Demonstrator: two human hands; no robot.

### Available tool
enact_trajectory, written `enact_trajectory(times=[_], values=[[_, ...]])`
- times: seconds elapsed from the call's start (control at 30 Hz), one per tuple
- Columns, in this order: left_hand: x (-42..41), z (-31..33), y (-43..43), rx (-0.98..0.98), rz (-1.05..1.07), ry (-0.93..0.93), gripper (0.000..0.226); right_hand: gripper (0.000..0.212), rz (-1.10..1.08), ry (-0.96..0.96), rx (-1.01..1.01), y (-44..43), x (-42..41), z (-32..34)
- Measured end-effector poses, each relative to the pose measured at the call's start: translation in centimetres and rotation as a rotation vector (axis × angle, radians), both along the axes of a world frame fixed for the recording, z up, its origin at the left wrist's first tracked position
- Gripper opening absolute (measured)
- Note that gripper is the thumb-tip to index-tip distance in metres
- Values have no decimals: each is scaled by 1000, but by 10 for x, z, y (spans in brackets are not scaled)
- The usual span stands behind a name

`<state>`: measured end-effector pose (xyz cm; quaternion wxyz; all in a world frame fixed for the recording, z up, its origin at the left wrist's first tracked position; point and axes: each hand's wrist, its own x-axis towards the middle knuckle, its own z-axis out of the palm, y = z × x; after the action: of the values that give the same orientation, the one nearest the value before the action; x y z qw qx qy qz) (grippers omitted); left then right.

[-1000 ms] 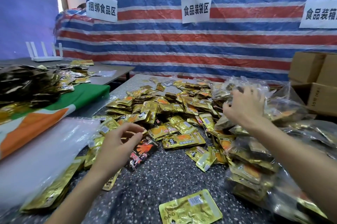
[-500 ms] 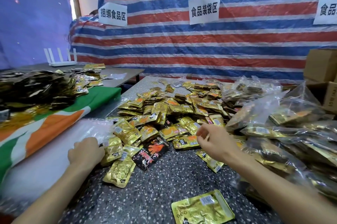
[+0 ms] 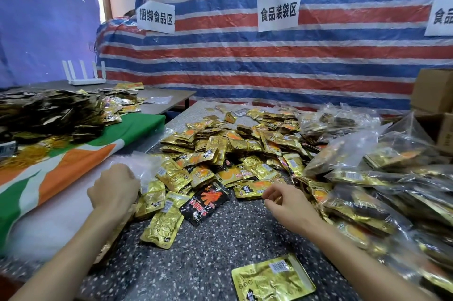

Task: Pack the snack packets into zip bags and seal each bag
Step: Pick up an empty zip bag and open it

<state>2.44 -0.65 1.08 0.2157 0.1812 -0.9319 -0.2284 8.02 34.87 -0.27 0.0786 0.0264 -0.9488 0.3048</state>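
A heap of gold snack packets (image 3: 245, 148) covers the middle of the speckled table (image 3: 220, 251). At its near edge lies one black packet (image 3: 206, 202). My left hand (image 3: 114, 188) is curled in a fist at the heap's left edge and grips the bunched edge of a clear zip bag (image 3: 143, 165) from a flat stack of clear bags (image 3: 49, 222). My right hand (image 3: 286, 200) hovers with loosely curled fingers just over the gold packets on the heap's near right side, with nothing plainly held. A single gold packet (image 3: 272, 278) lies alone near the front edge.
Filled clear bags of packets (image 3: 367, 178) are piled along the right side. Cardboard boxes (image 3: 434, 89) stand at the far right. On the left, a green and orange cloth (image 3: 73, 161) carries a dark packet pile (image 3: 49, 114). A white router (image 3: 83, 75) stands behind.
My left hand went from the packets to the clear bag stack and closed on a bag. My right hand came back from the filled bags to the near side of the heap.
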Motion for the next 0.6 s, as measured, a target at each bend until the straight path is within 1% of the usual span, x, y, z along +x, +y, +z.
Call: enact_trajectory(times=[0.1,0.13,0.17,0.23,0.3,0.37,0.4,0.43,0.5,0.6], values=[[11,13,16,-21,-59,151,9,5,24,21,-75,-7,0,3],[16,18,22,-27,-105,214,9,5,32,25,-135,-10,1,5],[23,22,29,-32,-170,276,10,11,44,19,-211,-12,2,8],[36,31,43,-46,-323,359,11,32,77,-22,-381,-20,5,18],[51,37,57,-89,-447,400,22,56,110,-84,-569,-27,8,31],[65,42,70,-122,-545,440,34,72,138,-168,-733,-33,10,44],[72,44,76,-145,-594,466,38,77,155,-212,-791,-34,11,50],[77,45,81,-176,-642,499,42,78,175,-251,-833,-35,12,56],[86,46,89,-258,-758,566,45,70,204,-298,-881,-37,16,66],[91,43,97,-347,-891,641,37,56,158,-328,-880,-36,21,73]])
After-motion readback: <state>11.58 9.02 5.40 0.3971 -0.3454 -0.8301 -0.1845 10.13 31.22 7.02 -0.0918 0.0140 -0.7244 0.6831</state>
